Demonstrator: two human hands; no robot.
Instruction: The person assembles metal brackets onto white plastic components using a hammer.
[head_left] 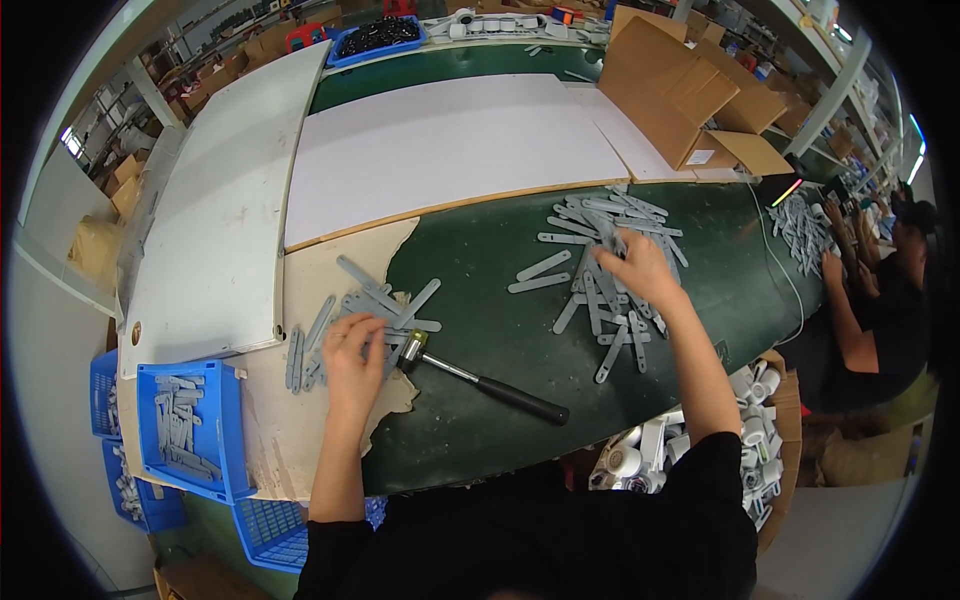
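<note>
My right hand reaches into a loose pile of grey plastic strips right of the middle of the green table. Its thumb and fingers close on one grey strip, which looks slightly blurred. Over a smaller heap of the same strips on the left is my left hand, its fingers curled together. What those fingers hold, if anything, is too small to make out. Just right of that hand lies a hammer with a black handle, its head touching the strips.
A blue crate with grey strips stands at the left corner of the table. White boards lie across the far side, beside an open cardboard box. White parts fill a carton below the right edge. Another person works at the right.
</note>
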